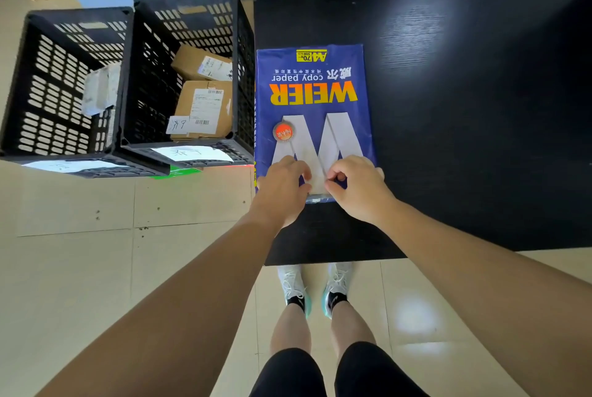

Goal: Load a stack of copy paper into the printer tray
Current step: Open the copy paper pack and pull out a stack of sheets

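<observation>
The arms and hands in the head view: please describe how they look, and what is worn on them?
Both forearms are bare, with no sleeves in view. The left hand and right hand wear no gloves, and no rings, watch or bracelet show. Fingernails look short and unpainted.

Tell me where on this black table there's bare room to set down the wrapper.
Bare table lies right of the paper ream, and behind it. Crowded: the ream's near end, where left hand and right hand pinch the wrapper.
</observation>
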### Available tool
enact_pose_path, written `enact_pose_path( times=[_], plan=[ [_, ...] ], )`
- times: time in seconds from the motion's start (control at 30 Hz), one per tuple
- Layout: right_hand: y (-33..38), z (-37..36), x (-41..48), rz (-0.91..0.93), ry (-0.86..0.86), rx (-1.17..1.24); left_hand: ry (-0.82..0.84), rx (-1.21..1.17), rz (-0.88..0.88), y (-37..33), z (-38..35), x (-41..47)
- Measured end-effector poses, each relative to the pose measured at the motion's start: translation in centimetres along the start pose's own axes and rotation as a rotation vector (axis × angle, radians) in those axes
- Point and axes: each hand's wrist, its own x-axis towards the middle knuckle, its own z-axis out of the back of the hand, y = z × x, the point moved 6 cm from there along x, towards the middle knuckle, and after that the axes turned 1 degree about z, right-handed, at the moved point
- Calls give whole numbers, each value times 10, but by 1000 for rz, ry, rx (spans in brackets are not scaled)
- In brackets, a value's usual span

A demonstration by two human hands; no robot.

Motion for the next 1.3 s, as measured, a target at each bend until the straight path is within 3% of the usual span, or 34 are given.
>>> enact_pose_path(
  times=[0.4, 0.83, 1.13, 1.3],
  plan=[
    [4, -11, -8, 13, -71, -51, -41, -32, -33, -11, -3, -1],
    [0, -5, -5, -41, -66, 102, -41, -46, 39, -5, -13, 2],
    [1, -5, -11, -83, -15, 210, -42, -224, -81, 6, -10, 0],
    [0, -6, -19, -81, -12, 212, -47, -211, -141, 7, -5, -6]
  ],
)
